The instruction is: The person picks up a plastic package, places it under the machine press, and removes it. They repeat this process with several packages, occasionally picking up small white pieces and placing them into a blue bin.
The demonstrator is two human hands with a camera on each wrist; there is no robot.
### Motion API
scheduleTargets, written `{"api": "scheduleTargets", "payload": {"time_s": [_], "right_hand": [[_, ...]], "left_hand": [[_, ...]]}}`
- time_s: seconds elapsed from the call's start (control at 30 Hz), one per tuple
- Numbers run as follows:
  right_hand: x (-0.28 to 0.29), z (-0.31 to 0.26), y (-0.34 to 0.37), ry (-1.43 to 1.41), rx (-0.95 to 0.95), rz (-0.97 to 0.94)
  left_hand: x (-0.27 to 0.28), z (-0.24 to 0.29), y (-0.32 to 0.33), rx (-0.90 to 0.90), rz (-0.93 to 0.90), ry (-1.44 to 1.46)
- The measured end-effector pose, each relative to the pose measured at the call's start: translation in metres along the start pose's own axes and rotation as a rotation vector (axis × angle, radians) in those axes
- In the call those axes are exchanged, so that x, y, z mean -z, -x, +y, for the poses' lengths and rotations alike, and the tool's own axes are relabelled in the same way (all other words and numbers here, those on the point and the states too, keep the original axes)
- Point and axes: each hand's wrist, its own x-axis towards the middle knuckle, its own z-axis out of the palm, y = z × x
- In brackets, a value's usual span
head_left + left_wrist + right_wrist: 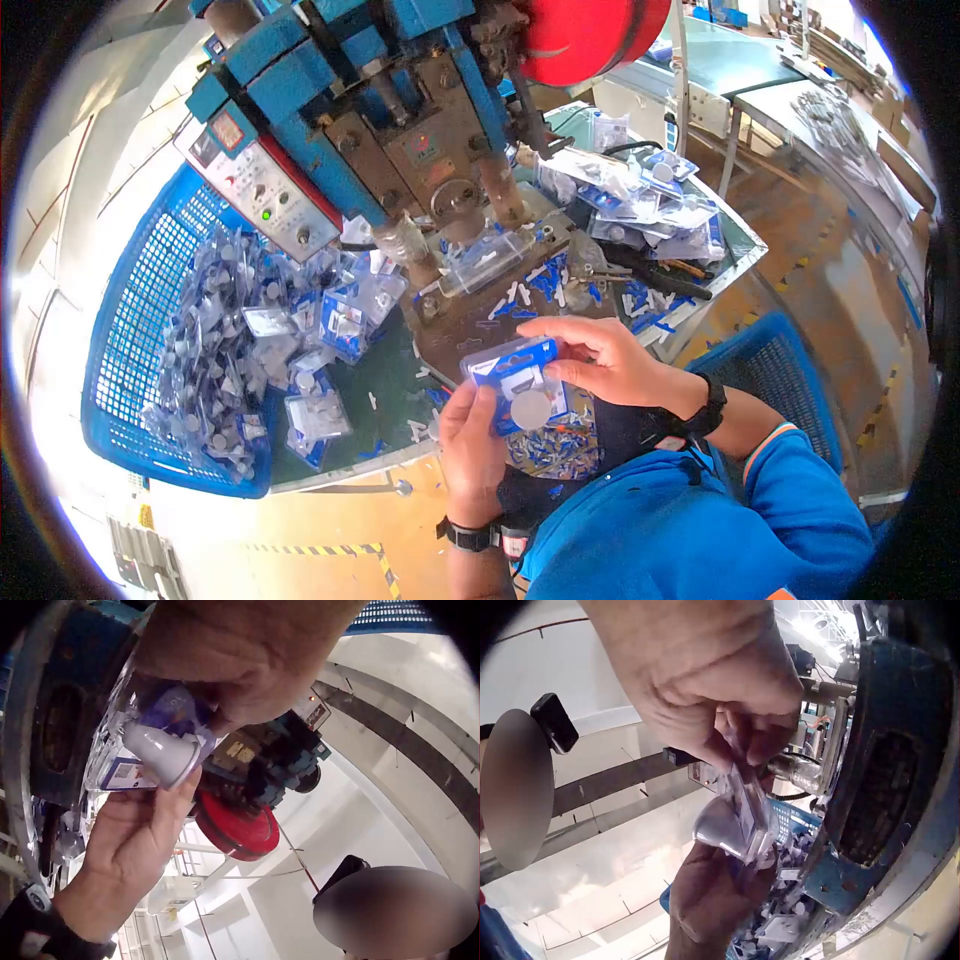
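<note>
In the head view, both hands hold one clear plastic blister pack [518, 378] with a blue printed card, over the front of the press. My left hand [472, 450] grips its lower left edge, thumb on the front. At the upper right corner, my right hand [622, 372] pinches the pack between thumb and fingers. A whitish, cup-shaped bulge [161, 754] sticks out from the pack in the left wrist view. Seen from the right wrist, the right fingers pinch the pack's top edge, and the left hand [714, 900] supports it from below.
A blue-framed press [430, 160] with a red wheel [595, 35] stands ahead. Similar packs fill a blue basket [130, 345] on the left; more packs [650, 205] lie piled at right. Small blue and white scraps [545, 285] litter the press bed. Another blue basket [790, 385] sits at right.
</note>
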Motion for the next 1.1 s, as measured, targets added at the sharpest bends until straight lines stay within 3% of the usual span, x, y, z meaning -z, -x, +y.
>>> {"api": "scheduleTargets", "payload": {"time_s": [0.47,0.5,0.53,0.6,0.7,0.77,0.87,0.97,1.1], "right_hand": [[0.012,0.002,0.009,-0.047,-0.069,0.070],[0.019,-0.002,0.013,0.057,-0.095,0.063],[0.031,-0.005,0.018,0.241,0.006,0.055],[0.064,-0.031,0.040,0.554,-0.042,0.083],[0.127,-0.056,0.092,0.649,-0.463,0.209],[0.162,-0.052,0.136,1.487,-0.230,0.112],[0.180,-0.058,0.151,1.272,-0.320,0.258],[0.150,-0.071,0.120,1.020,-0.382,0.217],[0.117,-0.074,0.066,0.948,-0.245,-0.005]], "left_hand": [[-0.028,-0.020,-0.004,0.094,0.028,0.119],[-0.027,-0.024,-0.005,0.117,0.032,-0.044],[-0.018,-0.037,-0.008,0.160,0.037,-0.108],[-0.021,-0.037,-0.005,0.054,-0.093,-0.222],[0.001,-0.017,0.000,-0.025,-0.059,-0.359],[0.023,0.004,0.004,-0.022,0.061,-0.417],[0.064,0.027,-0.007,-0.077,0.309,-0.737],[0.110,0.032,-0.024,-0.161,0.418,-0.732],[0.108,0.048,-0.072,-0.512,0.350,-1.641]]}}
